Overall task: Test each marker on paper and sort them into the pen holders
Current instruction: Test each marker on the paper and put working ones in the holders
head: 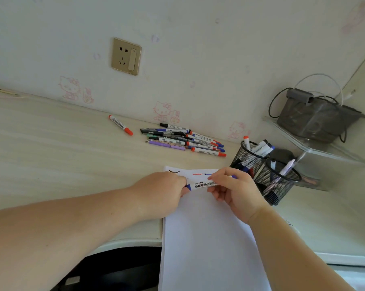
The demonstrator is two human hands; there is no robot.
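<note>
- Head view: both hands hold one blue whiteboard marker (202,184) crosswise above the top part of the sheet of paper (208,238).
- Left hand (162,192) has its fingers curled round the marker's blue end at the left; the tips hide that end, so whether it is cap or tail cannot be told.
- Right hand (234,190) pinches the other end of the marker between thumb and fingers, with a bit of blue showing past the knuckles.
- Paper lies on the pale surface (72,154) and hangs over its near edge; along its far edge are short scribbles in dark, red and blue ink.
- Pile of markers and pens (183,140) lies on the surface near the wall, beyond the paper; blue, red, black and purple ones are mixed together.
- One red marker (121,125) lies alone to the left of the pile, apart from it.
- Two black mesh pen holders stand just right of the paper, touching or nearly touching each other.
- Far holder (249,159) contains several markers, one with a red end and some with blue and black ends.
- Near holder (277,181) contains a pale purple pen and a dark-tipped one.
</note>
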